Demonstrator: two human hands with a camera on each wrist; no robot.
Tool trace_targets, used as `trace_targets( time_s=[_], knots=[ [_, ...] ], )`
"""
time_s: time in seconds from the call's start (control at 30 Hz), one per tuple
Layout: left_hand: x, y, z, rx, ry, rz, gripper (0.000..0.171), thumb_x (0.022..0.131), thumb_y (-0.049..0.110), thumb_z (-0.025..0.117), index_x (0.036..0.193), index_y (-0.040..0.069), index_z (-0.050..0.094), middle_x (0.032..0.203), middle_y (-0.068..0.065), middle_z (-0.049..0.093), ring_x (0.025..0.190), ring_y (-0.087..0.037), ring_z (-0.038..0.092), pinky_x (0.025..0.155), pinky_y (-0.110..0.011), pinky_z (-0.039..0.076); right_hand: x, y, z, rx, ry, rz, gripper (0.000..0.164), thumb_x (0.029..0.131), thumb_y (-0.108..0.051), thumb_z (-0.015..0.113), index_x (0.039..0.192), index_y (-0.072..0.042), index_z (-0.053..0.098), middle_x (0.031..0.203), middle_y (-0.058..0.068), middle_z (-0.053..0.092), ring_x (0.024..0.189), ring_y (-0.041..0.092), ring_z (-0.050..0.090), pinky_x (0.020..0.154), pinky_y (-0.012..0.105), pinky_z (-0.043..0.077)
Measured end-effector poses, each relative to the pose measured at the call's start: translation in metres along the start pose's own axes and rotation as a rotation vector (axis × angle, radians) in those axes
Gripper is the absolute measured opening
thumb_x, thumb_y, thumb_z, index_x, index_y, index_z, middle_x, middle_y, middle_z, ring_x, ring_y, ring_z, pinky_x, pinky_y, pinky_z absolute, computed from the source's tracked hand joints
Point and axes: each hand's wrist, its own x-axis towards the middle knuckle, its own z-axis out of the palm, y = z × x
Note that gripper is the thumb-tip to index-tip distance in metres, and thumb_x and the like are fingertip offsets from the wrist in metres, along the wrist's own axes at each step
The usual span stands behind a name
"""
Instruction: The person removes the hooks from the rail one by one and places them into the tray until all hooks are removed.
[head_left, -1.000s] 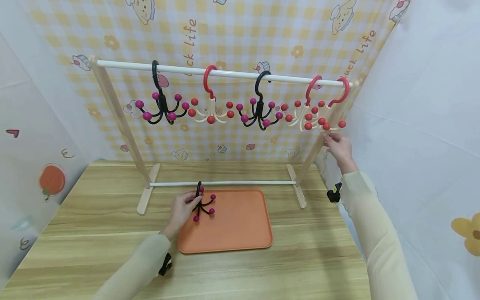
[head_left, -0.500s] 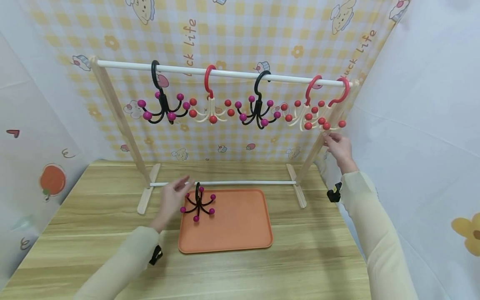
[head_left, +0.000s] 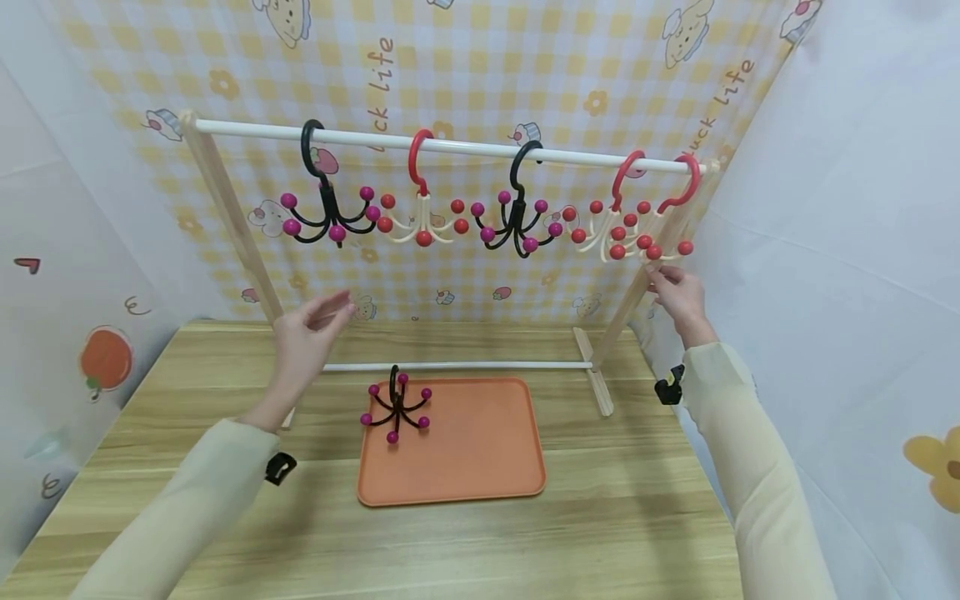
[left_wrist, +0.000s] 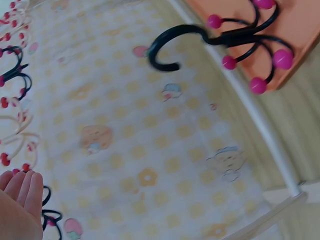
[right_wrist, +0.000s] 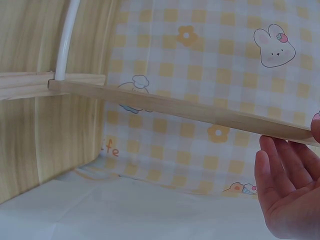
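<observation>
My left hand (head_left: 303,333) is raised with nothing in it, in front of the rack's left post (head_left: 238,225). Below and to its right, a black octopus hanger (head_left: 397,407) with purple balls stands on the orange tray (head_left: 465,467), its hook upward. From the rack's top rail (head_left: 465,148) hang a black hanger (head_left: 327,204), a red-hooked hanger (head_left: 423,208), another black hanger (head_left: 517,217) and, at the right end, red-hooked hangers (head_left: 617,212) overlapping. My right hand (head_left: 678,300) holds the right wooden post (right_wrist: 200,111) between thumb and fingers.
The rack's lower bar (head_left: 465,366) crosses just behind the tray. Its right foot (head_left: 592,375) rests on the wooden table (head_left: 615,517). A checkered cloth (head_left: 480,50) covers the back, and white sheets (head_left: 840,250) stand at the sides.
My left hand has let go of the black octopus hanger on the tray and moved up and left. The hanging hangers sway slightly. My right hand stays on the post.
</observation>
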Motion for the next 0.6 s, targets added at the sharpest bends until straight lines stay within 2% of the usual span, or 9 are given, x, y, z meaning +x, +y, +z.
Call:
trace_targets(
  time_s=[0.1,0.33,0.6],
  knots=[
    [0.01,0.013,-0.007,0.002,0.02,0.021,0.03,0.082,0.014,0.063,0.108,-0.001,0.06,0.105,-0.015,0.06,0.084,0.0,0.058,0.072,-0.016,0.045,0.0,-0.001,-0.001,0.0,0.0,-0.001,0.057,0.091,-0.038,0.043,0.127,0.005,0.042,0.119,0.026,0.048,0.103,0.032,0.05,0.065,0.019,0.043],
    [0.039,0.038,-0.023,0.057,0.044,0.028,0.034,0.082,0.021,0.063,0.109,0.0,0.06,0.107,-0.013,0.06,0.089,-0.004,0.058,0.073,-0.018,0.045,-0.001,0.0,0.0,-0.007,0.006,0.007,0.056,0.09,-0.039,0.044,0.126,0.004,0.043,0.119,0.024,0.049,0.104,0.032,0.05,0.067,0.021,0.044],
    [0.074,0.061,-0.039,0.085,0.053,-0.049,0.043,0.081,0.023,0.064,0.118,0.003,0.054,0.113,-0.01,0.058,0.095,-0.007,0.056,0.081,-0.024,0.043,0.001,0.002,0.001,-0.019,0.016,0.005,0.057,0.09,-0.04,0.044,0.126,0.004,0.043,0.118,0.024,0.049,0.096,0.024,0.055,0.071,0.026,0.045]
  ],
)
